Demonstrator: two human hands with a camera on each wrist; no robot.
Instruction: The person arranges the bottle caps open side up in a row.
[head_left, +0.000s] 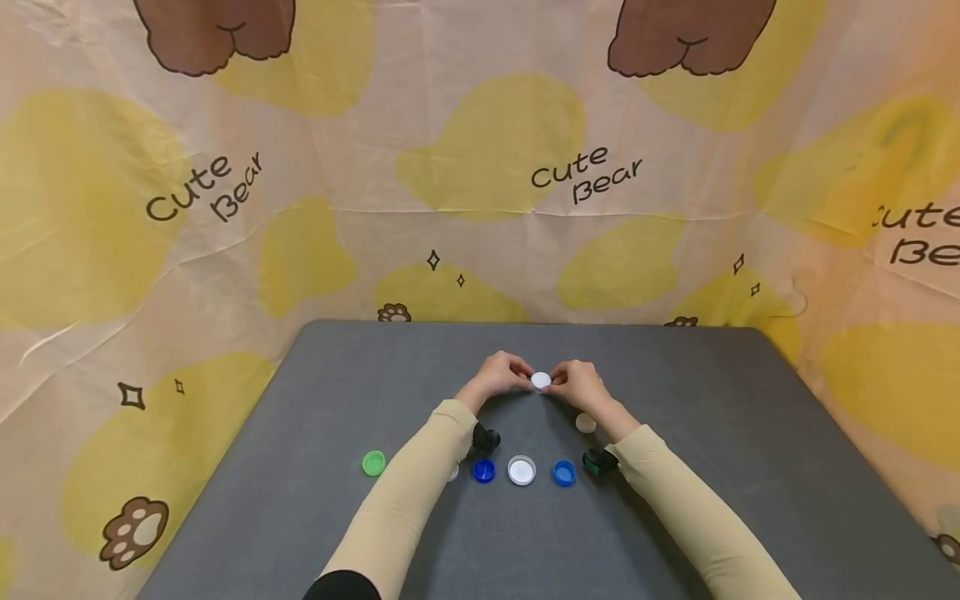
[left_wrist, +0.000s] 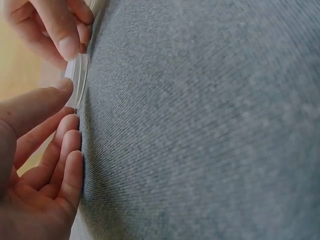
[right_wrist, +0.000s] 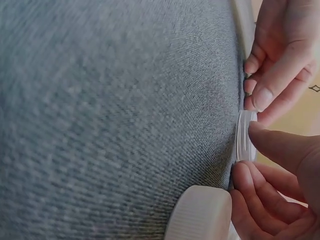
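Out toward the far part of the table, a white round cap with a clear rim [head_left: 541, 382] lies between the two hands. My left hand [head_left: 504, 373] pinches its left edge, thumb on top, as the left wrist view shows the thumb on the clear rim [left_wrist: 78, 82]. From the other side my right hand [head_left: 579, 382] pinches the right edge, its thumb over the rim [right_wrist: 245, 135] in the right wrist view. The cap sits at the cloth surface; whether it is slightly lifted I cannot tell. A cream ribbed cap [right_wrist: 200, 216] stands close to my right hand.
Nearer on the grey table [head_left: 300, 533] is a row of caps: green [head_left: 373, 463], dark blue [head_left: 484, 471], white [head_left: 522, 470] and light blue [head_left: 564, 473]. A whitish cap [head_left: 453, 473] is mostly behind the left sleeve. A patterned curtain [head_left: 480, 167] hangs behind.
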